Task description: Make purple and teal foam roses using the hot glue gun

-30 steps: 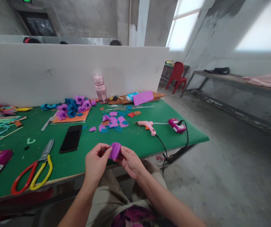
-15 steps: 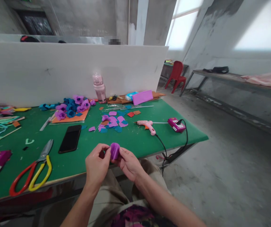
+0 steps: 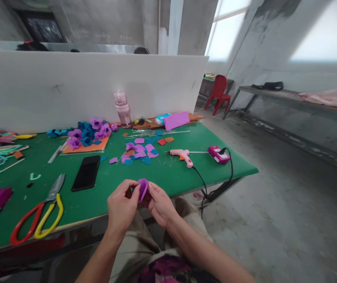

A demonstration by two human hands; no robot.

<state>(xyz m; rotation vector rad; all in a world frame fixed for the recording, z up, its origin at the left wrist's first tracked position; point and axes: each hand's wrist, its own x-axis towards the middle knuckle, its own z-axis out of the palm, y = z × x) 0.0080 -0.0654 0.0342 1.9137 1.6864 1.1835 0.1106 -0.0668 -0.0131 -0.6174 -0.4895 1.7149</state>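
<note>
A purple paper petal [image 3: 143,190], curled and seen partly edge-on, is pinched between my two hands at the table's front edge. My left hand [image 3: 123,200] grips its left side with thumb and forefinger. Its right side is held in the fingers of my right hand [image 3: 159,202]. Beyond my hands lies a loose pile of purple and blue petals [image 3: 140,149]. A pink glue gun [image 3: 182,154] rests to the right of the pile. Finished-looking purple and blue paper flowers [image 3: 87,133] sit on an orange sheet at the back left.
Scissors [image 3: 50,208] with red and yellow handles and a black phone [image 3: 86,173] lie on the left. A magenta power box [image 3: 218,154] with a hanging cord stands at right. A pink bottle [image 3: 122,110] stands by the white board [image 3: 92,86].
The purple petal has turned between my fingers and now shows a narrower side. Both hands stay nearly in place, still holding it.
</note>
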